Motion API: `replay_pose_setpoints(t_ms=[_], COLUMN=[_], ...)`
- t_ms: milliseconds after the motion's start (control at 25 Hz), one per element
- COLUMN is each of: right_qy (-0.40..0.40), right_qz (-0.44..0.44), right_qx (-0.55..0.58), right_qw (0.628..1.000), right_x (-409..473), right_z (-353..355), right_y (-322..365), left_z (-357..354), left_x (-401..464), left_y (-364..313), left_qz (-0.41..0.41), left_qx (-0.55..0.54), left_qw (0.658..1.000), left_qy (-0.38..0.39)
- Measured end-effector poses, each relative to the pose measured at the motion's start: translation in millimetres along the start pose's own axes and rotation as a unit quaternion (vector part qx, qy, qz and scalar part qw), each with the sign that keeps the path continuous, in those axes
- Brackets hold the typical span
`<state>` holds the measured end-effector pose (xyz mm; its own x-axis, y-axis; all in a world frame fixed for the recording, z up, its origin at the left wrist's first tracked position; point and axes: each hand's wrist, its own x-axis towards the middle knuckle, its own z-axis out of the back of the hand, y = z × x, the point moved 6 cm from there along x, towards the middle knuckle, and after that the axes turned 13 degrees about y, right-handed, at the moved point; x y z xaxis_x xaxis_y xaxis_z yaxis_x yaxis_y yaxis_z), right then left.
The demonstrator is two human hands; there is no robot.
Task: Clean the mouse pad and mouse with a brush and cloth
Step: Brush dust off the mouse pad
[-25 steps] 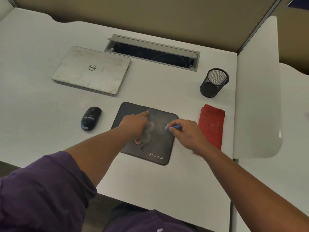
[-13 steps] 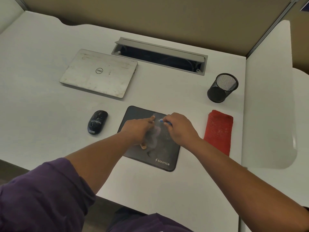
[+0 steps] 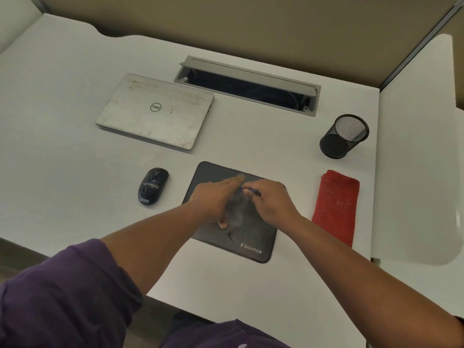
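Pressing our left hand (image 3: 213,199) flat, fingers straight, on the dusty mouse pad (image 3: 253,237) at the tabletop's (image 3: 75,156) near middle, we are pinching a blue brush (image 3: 251,191) in our right hand (image 3: 272,200); mouse (image 3: 152,185) left, red cloth (image 3: 336,207) right.

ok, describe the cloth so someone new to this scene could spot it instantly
Start at the white desk and find the dark mouse pad near its front edge. The cloth lies flat just right of the pad, in front of the black mesh pen cup. It is the only red, fuzzy thing there.
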<state>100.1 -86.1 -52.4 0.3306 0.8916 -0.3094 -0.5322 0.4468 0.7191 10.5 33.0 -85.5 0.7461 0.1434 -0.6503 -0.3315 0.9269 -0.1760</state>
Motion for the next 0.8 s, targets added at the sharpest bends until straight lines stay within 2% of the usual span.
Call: replay_pose_setpoints(t_ms=[120, 280, 320, 400, 480, 520, 560, 680, 720, 800], right_qy=[0.119, 0.071, 0.083, 0.080, 0.013, 0.000, 0.016, 0.150, 0.165, 0.124], right_qz=[-0.037, -0.017, -0.039, -0.079, -0.073, -0.058, -0.048, -0.058, -0.063, -0.047], right_qx=[-0.042, -0.035, -0.036, 0.032, 0.096, 0.092, 0.065, -0.026, -0.036, -0.010], right_qw=[0.991, 0.997, 0.995, 0.993, 0.993, 0.994, 0.997, 0.987, 0.984, 0.991], right_x=[1.6, -5.0, -6.1, -7.2, -8.1, -8.5, -8.4, -11.4, -13.2, -16.1], right_z=[-15.9, -11.1, -12.6, -13.2, -6.3, -4.9, -7.2, -30.2, -33.3, -30.7], right_y=[-0.8, 5.3, 2.2, -4.4, -6.0, -4.2, -1.0, 0.4, 1.4, 5.2], left_z=[-0.9, -1.4, -1.7, -1.1, -0.5, -0.9, -1.5, -3.1, -3.7, -4.2], left_x=[-1.0, -0.3, 0.4, 1.3, 1.7, 1.9, 2.2, 2.7, 3.1, 4.3], left_y=[0.1, -0.2, -0.6, -0.9, -0.5, -0.6, -0.9, -1.0, -0.2, 0.9], left_qz=[0.006, 0.008, 0.011, 0.018, 0.022, 0.021, 0.019, 0.022, 0.024, 0.026], left_qx=[0.000, 0.001, 0.005, 0.013, 0.010, 0.009, 0.011, 0.017, 0.016, 0.013], left_qw=[1.000, 1.000, 1.000, 1.000, 1.000, 1.000, 1.000, 0.999, 0.999, 0.999], left_qy=[-0.001, -0.007, -0.005, 0.000, 0.007, 0.009, 0.011, 0.018, 0.022, 0.028])
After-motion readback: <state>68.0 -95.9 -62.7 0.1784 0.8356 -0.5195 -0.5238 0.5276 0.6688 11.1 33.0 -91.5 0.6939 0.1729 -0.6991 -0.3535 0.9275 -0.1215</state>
